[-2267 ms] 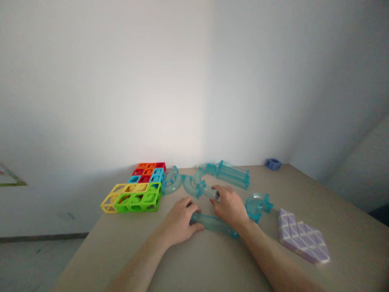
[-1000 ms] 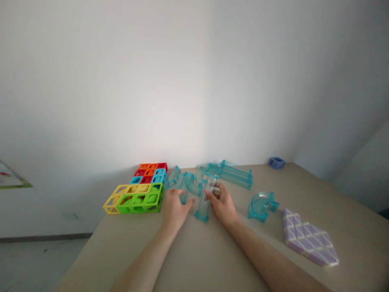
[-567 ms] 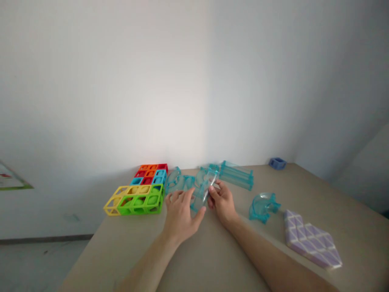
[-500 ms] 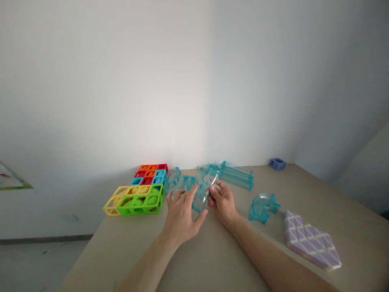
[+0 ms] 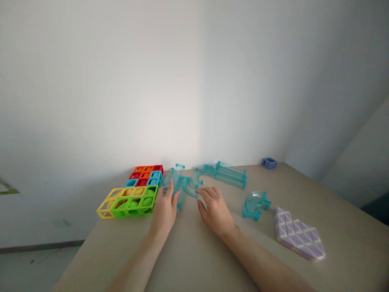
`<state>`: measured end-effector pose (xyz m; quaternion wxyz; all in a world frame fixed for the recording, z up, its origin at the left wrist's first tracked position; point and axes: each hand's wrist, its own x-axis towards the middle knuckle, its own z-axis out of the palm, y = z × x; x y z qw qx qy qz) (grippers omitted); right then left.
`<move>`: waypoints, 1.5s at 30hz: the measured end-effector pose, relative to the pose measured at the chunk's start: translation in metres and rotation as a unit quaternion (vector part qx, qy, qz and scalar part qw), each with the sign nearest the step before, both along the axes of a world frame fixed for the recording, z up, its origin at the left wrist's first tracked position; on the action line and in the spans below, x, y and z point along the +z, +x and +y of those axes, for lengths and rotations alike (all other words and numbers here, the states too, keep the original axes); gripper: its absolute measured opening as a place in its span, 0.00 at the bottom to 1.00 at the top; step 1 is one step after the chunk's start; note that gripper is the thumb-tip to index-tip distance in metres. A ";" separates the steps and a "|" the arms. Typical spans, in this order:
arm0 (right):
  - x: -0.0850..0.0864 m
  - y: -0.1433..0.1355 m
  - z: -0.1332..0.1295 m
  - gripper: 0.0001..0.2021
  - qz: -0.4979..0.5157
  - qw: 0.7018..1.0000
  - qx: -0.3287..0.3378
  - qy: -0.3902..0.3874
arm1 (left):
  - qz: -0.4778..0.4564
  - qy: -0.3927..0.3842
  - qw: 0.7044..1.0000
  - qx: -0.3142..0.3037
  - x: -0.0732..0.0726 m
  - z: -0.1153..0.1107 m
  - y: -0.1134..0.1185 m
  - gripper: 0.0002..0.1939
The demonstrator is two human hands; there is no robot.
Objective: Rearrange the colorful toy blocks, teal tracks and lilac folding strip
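Several clear teal track pieces lie together at the middle back of the table. A curved piece (image 5: 189,188) sits between my hands, its near end by the fingertips of my right hand (image 5: 214,209). That hand is palm down with thumb and fingers apart, holding nothing visible. My left hand (image 5: 165,207) rests at the left side of the teal group, fingers apart, next to a straight piece (image 5: 178,174). Whether its fingertips touch a piece is hard to tell. Right of my right hand lies a rounded teal piece (image 5: 255,205).
Colourful open cubes (image 5: 133,200) holding balls stand at the left on the table (image 5: 188,259). Long teal tracks (image 5: 230,174) lie at the back. A purple patterned block (image 5: 299,234) is at the right, a small blue piece (image 5: 269,163) near the back right corner.
The clear teal piece held in my right hand has been put down among the others and let go. My left hand has moved left, and the view has shifted slightly right.
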<state>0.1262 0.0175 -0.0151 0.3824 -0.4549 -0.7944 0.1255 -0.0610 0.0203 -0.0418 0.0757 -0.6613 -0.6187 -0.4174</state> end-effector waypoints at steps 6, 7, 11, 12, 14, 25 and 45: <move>0.014 0.019 -0.007 0.21 -0.241 0.924 -0.291 0.049 | -0.035 -0.086 0.994 0.053 -0.007 0.005 -0.004 0.22; 0.014 0.025 -0.005 0.20 -0.266 0.909 -0.321 0.027 | -0.039 -0.086 0.994 0.054 -0.007 0.005 -0.003 0.22; 0.012 0.043 0.001 0.20 -0.295 0.890 -0.333 -0.096 | -0.041 -0.055 0.997 0.044 -0.004 0.001 0.002 0.21; 0.011 0.044 0.003 0.20 -0.291 0.897 -0.314 -0.108 | -0.035 -0.045 0.998 0.041 -0.003 0.000 0.003 0.21; 0.011 0.043 0.004 0.22 -0.279 0.916 -0.268 -0.106 | -0.020 -0.023 0.999 0.034 0.000 -0.004 0.005 0.20; 0.006 0.002 -0.019 0.27 -0.041 0.980 0.096 0.172 | -0.210 -0.004 0.955 -0.210 0.019 -0.028 0.031 0.15; -0.010 -0.002 -0.001 0.27 0.445 0.885 0.048 -0.128 | -0.643 -0.070 0.708 -0.284 0.022 -0.026 0.040 0.13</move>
